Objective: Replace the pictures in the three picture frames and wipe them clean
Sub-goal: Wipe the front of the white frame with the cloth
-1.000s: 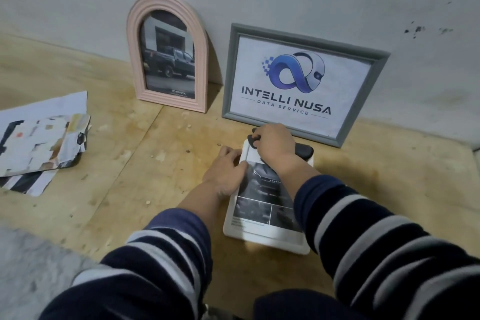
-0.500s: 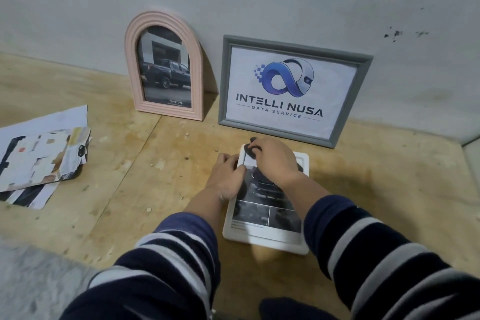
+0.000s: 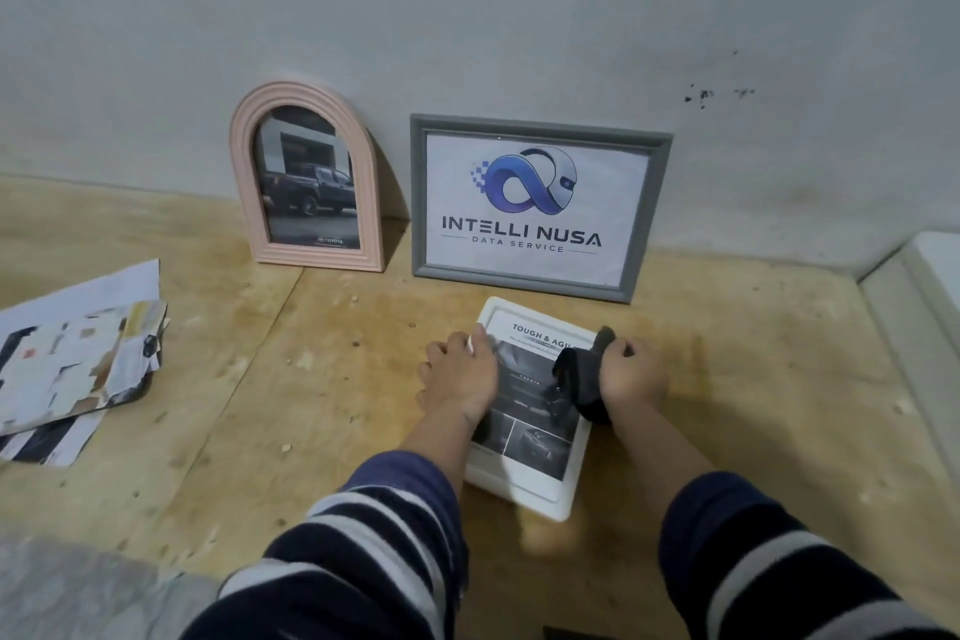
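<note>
A white frame [image 3: 524,486] with a car brochure picture lies flat on the wooden floor in front of me. My left hand [image 3: 460,374] presses down on its left edge. My right hand [image 3: 631,374] grips a dark cloth [image 3: 579,377] over the frame's right side. A pink arched frame [image 3: 306,177] with a pickup truck photo leans on the wall at the back. Beside it to the right stands a grey frame [image 3: 535,203] with a logo print.
A pile of loose papers and cut pictures [image 3: 72,359] lies at the left. The grey wall [image 3: 467,16] runs along the back. A white raised edge [image 3: 919,301] borders the floor at the right. A grey mat [image 3: 62,587] shows at the bottom left.
My right hand with the cloth has swept from the frame's top left across to its right side, uncovering the brochure's heading. The camera has tilted up and back.
</note>
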